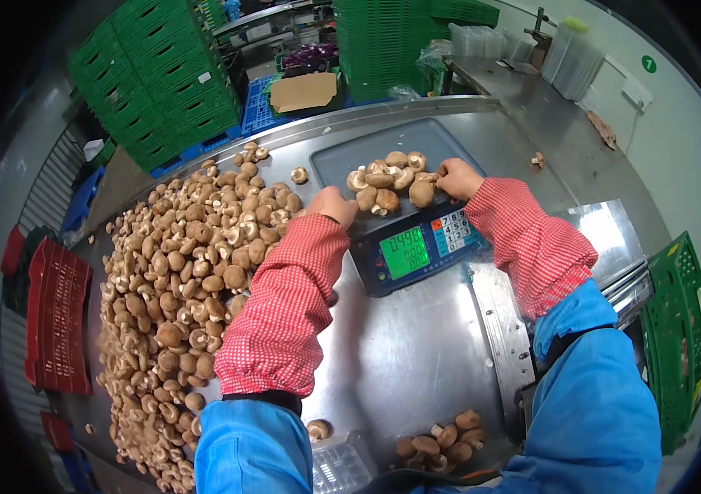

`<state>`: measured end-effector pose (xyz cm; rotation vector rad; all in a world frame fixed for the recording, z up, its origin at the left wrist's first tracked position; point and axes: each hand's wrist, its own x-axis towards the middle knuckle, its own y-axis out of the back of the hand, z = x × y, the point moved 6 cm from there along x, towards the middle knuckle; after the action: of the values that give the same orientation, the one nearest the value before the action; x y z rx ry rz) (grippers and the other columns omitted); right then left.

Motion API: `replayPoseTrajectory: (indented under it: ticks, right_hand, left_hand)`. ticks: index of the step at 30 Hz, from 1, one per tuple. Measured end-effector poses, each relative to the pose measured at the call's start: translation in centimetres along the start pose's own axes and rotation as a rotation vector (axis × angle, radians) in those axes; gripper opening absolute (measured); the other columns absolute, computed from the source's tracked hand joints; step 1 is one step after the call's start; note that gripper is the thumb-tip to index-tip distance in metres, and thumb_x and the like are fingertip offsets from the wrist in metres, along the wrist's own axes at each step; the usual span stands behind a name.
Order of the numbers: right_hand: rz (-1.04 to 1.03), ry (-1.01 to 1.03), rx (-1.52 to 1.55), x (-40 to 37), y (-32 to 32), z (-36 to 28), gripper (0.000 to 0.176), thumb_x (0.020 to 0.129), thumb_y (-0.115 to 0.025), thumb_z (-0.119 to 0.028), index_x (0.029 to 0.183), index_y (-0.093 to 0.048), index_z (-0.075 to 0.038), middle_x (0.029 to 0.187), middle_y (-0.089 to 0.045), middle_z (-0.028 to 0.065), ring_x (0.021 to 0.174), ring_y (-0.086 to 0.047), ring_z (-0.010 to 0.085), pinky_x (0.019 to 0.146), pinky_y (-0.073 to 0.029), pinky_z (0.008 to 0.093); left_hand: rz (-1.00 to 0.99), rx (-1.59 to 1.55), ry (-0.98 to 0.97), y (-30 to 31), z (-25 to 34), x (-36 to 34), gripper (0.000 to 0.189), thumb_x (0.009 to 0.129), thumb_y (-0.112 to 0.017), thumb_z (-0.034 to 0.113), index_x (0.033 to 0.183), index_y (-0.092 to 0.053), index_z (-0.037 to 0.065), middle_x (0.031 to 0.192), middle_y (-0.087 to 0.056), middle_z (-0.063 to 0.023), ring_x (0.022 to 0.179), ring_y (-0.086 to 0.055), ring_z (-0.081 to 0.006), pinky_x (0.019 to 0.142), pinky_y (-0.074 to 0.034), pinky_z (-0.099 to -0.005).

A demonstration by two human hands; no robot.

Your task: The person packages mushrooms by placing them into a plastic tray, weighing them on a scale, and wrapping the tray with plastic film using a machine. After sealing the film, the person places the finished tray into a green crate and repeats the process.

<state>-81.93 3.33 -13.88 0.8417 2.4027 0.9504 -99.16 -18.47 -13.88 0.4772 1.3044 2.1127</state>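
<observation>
A small heap of shiitake mushrooms (397, 174) sits on the grey pan (338, 160) of a digital scale. Its green display (403, 252) faces me, the top line looking like 0.498. At the pan's left edge is my left hand (334, 207), fingers curled in; whether anything is in them is hidden. My right hand (459, 179) is at the heap's right side, its fingers closed on a mushroom that is mostly covered. Red checked sleeve covers are on both forearms.
A large mushroom pile (190, 272) covers the table's left side. Near my body are several mushrooms (441, 445) and a clear plastic tray (341, 465). Green crates (161, 82) are stacked behind; a red crate (58, 317) stands left, a green crate (680, 337) right.
</observation>
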Motion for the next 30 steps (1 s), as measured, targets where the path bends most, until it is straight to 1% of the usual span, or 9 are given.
replayPoseTrajectory:
  ticks: [4,7,12,21,22,23,24,28,30]
  right_hand:
    - [-0.035,0.056,0.067,-4.8,0.6,-0.5,0.013,0.079,-0.059,-0.006,0.082,-0.059,0.006,0.064,-0.06,0.0145,0.046,-0.06,0.0192,0.041,-0.049,0.0308]
    - [-0.094,-0.004,0.1,-9.9,0.1,-0.9,0.011,0.079,-0.057,-0.004,0.082,-0.056,0.006,0.064,-0.058,0.0131,0.045,-0.059,0.0176,0.04,-0.048,0.03]
    - [-0.21,-0.18,0.063,-18.0,-5.3,2.4,0.008,0.08,-0.055,-0.003,0.085,-0.053,0.004,0.064,-0.057,0.0103,0.046,-0.058,0.0174,0.039,-0.05,0.0298]
    - [-0.311,-0.362,-0.116,-29.3,-12.0,8.3,0.016,0.084,-0.049,0.0,0.096,-0.056,0.008,0.073,-0.062,0.0175,0.053,-0.064,0.0237,0.046,-0.053,0.0336]
    - [-0.293,-0.343,-0.114,-30.4,-12.2,9.2,0.017,0.084,-0.048,0.0,0.096,-0.056,0.009,0.074,-0.062,0.0182,0.053,-0.064,0.024,0.046,-0.053,0.0346]
    - [-0.278,-0.325,-0.11,-31.3,-12.5,9.6,0.017,0.084,-0.048,0.0,0.096,-0.056,0.009,0.074,-0.062,0.0189,0.053,-0.065,0.0243,0.047,-0.053,0.0357]
    - [-0.292,-0.351,-0.203,-32.3,-12.0,9.0,0.014,0.081,-0.057,0.0,0.094,-0.059,0.006,0.08,-0.065,0.0204,0.065,-0.068,0.0285,0.06,-0.054,0.038]
    - [-0.105,0.061,-0.599,-35.8,-11.5,7.3,0.015,0.076,-0.061,-0.003,0.09,-0.06,0.002,0.084,-0.064,0.0197,0.079,-0.066,0.0305,0.066,-0.053,0.0378]
    - [-0.067,0.237,-0.554,-38.7,-10.3,2.0,0.015,0.075,-0.063,-0.008,0.088,-0.061,0.0,0.086,-0.062,0.0175,0.083,-0.064,0.0312,0.068,-0.053,0.0386]
  left_hand:
    - [0.118,-0.126,-0.12,0.9,-0.2,-3.4,0.03,0.072,-0.064,0.028,0.073,-0.061,-0.002,0.068,-0.063,-0.0178,0.068,-0.064,-0.0305,0.065,-0.05,-0.0382]
    - [-0.014,-0.274,-0.131,1.6,-0.5,-8.6,0.028,0.071,-0.064,0.026,0.077,-0.063,-0.001,0.071,-0.064,-0.0195,0.072,-0.064,-0.0322,0.068,-0.05,-0.0397]
    - [-0.154,-0.419,-0.101,-2.6,-4.3,-16.8,0.017,0.075,-0.065,0.014,0.072,-0.056,0.0,0.06,-0.058,-0.0046,0.055,-0.055,-0.0121,0.052,-0.044,-0.0271]
    - [-0.495,-0.328,-0.004,-12.6,-8.9,-27.8,0.025,0.074,-0.069,0.023,0.079,-0.062,0.0,0.072,-0.064,-0.0105,0.068,-0.062,-0.0187,0.064,-0.051,-0.0307]
    - [-0.573,-0.294,0.003,-13.4,-8.8,-28.8,0.026,0.073,-0.069,0.024,0.082,-0.064,-0.001,0.075,-0.066,-0.012,0.071,-0.064,-0.0206,0.068,-0.052,-0.0326]
    - [-0.659,-0.229,0.002,-12.9,-7.8,-29.9,0.029,0.074,-0.067,0.024,0.086,-0.065,-0.002,0.084,-0.067,-0.0192,0.081,-0.065,-0.031,0.077,-0.05,-0.0376]
    - [-0.651,-0.203,-0.011,-12.6,-7.2,-30.5,0.029,0.074,-0.066,0.024,0.086,-0.066,-0.001,0.084,-0.067,-0.0189,0.082,-0.065,-0.0304,0.077,-0.05,-0.0375]
    - [-0.96,-0.194,-0.047,-12.9,-7.3,-32.0,0.029,0.075,-0.066,0.026,0.088,-0.067,0.0,0.085,-0.067,-0.0175,0.08,-0.065,-0.0295,0.077,-0.05,-0.0365]
    - [-0.759,-0.336,-0.033,-10.3,-8.4,-31.4,0.027,0.077,-0.066,0.025,0.089,-0.067,0.001,0.085,-0.067,-0.016,0.078,-0.065,-0.028,0.075,-0.051,-0.0354]
